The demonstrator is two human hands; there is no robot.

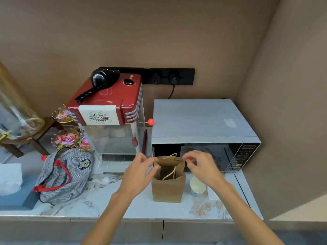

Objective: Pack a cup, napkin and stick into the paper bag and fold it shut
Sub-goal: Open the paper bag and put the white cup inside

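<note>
Marble counter [134, 209]: paper bag [168, 190], cup [197, 186], microwave [203, 137], popcorn machine [113, 124], striped bag [65, 175].

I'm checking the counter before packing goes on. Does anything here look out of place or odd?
A black hair dryer lies on top of the red popcorn machine, an odd spot for it. A striped backpack slumps on the counter. The paper bag stands upright and the cup sits beside it; nothing is spilled.

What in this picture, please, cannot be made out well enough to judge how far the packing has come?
- Inside of the paper bag: head view, dark and hidden by its own front wall.
- Stick: not findable anywhere.
- Napkin: perhaps the white sheet right of the cup, under the right arm; unclear.
- Microwave panel: text too small.
</note>
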